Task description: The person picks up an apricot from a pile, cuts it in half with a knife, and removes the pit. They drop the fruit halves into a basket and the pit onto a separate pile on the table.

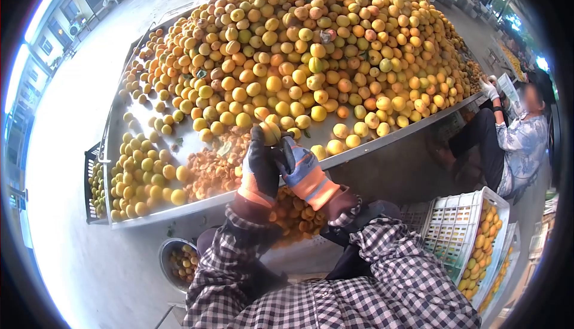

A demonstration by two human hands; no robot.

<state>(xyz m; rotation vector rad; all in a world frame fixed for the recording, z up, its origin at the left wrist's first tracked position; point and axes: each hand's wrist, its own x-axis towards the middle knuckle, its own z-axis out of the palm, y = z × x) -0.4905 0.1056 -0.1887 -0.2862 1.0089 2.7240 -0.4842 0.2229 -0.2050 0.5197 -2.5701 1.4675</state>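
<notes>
My two gloved hands meet over the near edge of a metal table [335, 160]. An apricot [270, 133] sits between their fingertips, with a groove showing down its side. My left hand [260, 160], in a black glove with an orange cuff, closes on the fruit from the left. My right hand [300, 164], in a blue, grey and orange glove, is curled against its right side; part of its fingers is hidden. Orange apricot pieces [218, 163] lie on the table just left of my hands. More pieces [296, 216] fill a container below my forearms.
A big heap of whole apricots [311, 54] covers the table. A smaller group [140, 173] lies at its left corner. Below stands a metal bucket [170, 272] with fruit. White crates [454, 227] of apricots stand at right. Another person [517, 132] sits beyond them.
</notes>
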